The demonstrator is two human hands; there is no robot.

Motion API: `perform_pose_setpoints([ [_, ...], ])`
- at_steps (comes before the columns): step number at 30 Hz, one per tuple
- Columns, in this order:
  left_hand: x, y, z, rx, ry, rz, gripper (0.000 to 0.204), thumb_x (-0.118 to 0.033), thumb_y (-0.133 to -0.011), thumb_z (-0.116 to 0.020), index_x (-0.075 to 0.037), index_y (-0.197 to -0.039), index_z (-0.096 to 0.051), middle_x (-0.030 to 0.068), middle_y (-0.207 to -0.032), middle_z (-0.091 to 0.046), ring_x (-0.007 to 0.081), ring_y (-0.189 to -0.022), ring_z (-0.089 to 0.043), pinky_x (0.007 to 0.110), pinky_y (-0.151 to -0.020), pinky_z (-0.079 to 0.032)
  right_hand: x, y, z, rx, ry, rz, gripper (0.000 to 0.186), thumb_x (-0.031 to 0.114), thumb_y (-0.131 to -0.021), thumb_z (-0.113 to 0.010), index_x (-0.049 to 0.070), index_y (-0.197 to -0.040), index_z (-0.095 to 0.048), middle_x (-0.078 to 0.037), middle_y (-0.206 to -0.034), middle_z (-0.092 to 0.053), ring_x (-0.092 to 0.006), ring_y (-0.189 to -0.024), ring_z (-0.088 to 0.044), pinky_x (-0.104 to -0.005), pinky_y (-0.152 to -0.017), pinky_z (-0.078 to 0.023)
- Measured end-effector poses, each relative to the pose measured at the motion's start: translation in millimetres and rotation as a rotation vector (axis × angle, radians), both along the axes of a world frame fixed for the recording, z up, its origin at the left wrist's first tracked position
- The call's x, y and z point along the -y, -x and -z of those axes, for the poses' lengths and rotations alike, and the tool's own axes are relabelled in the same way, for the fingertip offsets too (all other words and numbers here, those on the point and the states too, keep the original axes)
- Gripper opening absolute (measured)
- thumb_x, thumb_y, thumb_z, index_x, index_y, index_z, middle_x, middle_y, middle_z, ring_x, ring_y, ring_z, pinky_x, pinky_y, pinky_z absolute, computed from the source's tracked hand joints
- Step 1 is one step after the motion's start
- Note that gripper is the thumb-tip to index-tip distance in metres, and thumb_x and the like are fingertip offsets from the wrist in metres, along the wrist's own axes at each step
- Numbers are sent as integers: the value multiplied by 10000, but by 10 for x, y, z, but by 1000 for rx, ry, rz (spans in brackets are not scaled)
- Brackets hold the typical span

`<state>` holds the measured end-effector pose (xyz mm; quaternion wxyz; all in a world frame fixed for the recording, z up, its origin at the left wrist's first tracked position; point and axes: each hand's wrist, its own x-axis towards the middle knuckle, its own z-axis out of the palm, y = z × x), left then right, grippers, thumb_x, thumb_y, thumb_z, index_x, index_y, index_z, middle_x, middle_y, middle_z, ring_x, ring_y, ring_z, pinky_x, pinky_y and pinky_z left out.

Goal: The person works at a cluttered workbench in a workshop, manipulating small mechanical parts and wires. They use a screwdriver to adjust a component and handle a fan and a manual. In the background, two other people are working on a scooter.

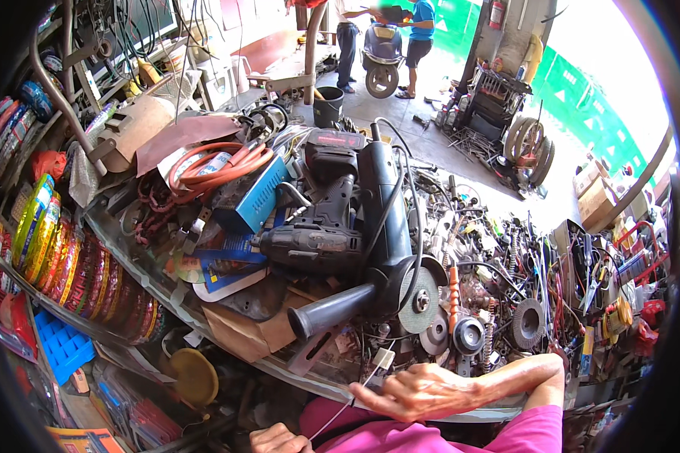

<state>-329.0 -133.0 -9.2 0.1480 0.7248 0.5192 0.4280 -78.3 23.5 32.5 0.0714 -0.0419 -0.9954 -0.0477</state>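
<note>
My left hand [279,442] is at the bottom edge, partly cut off, with fingers closed on a thin white cord [331,420]. My right hand [408,392] is curled beside it, its index finger and thumb at the cord. The cord runs up to a small cream block [384,359] at the bench's front edge. Just beyond lie an angle grinder [381,211] with a side handle and disc, a black cordless power tool [313,245], brown cardboard [238,332] and a round black-and-silver part [468,336].
Coiled orange hose [215,166], a blue metal box [253,196] and dense metal parts crowd the bench [181,302]. Colourful wrapped rings [49,249] line the left. Beyond, two people [419,41] stand by a scooter [381,57], near wheels [533,143] on the right.
</note>
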Motion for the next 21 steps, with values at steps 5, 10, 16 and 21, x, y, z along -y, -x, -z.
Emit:
perform_pose_setpoints([
  [5,-131,142,27,24,-60,-7,139,54,-634,-680,-37,-713,-613,70,-598,-509,265,-519,-512,366,-467,-412,62,238,245,-100,16,-82,347,154,-741,-646,-60,-1015,-643,19,-659,-475,-75,-526,-533,-225,-424,-397],
  [10,-398,155,-82,37,-124,25,126,33,-707,-724,-24,-792,-651,84,-691,-584,260,-610,-578,357,-512,-464,-26,239,-33,-120,-124,-8,224,169,-716,-660,-5,-855,-629,32,-626,-449,-68,-499,-493,-223,-426,-353],
  [16,-751,-11,219,-206,-219,60,254,-140,-765,-766,-54,-970,-644,2,-792,-564,135,-676,-564,260,-522,-459,-133,-37,-136,116,-189,407,177,144,-712,-661,29,-844,-632,8,-679,-493,-114,-590,-540,-272,-503,-392],
  [21,-1121,-412,413,-187,-287,34,245,-131,-709,-775,-74,-921,-666,-19,-694,-495,143,-634,-528,283,-480,-424,-55,-77,-302,70,-50,557,295,146,-697,-662,18,-962,-657,2,-705,-533,-134,-609,-576,-316,-509,-429],
])
